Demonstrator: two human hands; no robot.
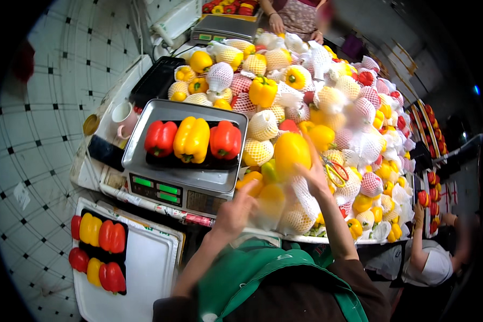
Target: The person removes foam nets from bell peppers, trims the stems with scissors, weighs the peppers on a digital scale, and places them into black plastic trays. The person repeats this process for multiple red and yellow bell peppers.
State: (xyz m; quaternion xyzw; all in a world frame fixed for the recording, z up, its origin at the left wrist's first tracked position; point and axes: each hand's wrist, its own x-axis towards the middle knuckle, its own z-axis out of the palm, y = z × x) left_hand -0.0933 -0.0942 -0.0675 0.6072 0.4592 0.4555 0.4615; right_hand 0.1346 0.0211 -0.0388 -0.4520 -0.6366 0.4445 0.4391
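My right hand [315, 180] is closed on a large yellow bell pepper [292, 152] above the near side of the pile. My left hand [235, 216] has its fingers curled against a smaller orange-yellow bell pepper [251, 181] by the scale's right corner; part of its grip is blurred. To the left, a digital scale [236, 161] bears a black tray [165, 162] with a yellow bell pepper [191, 140] between two red ones. The pile [306, 96] holds many yellow and some red peppers, most in white foam nets. Scissors [335, 172] with red and yellow handles lie right of my right hand.
A white tray [150, 257] at lower left bears two filled packs of red and yellow peppers. A pink mug [124, 119] and dark trays [154, 80] stand beyond the scale. Another person's hand [276, 23] is at the far edge; a co-worker [429, 263] is at right.
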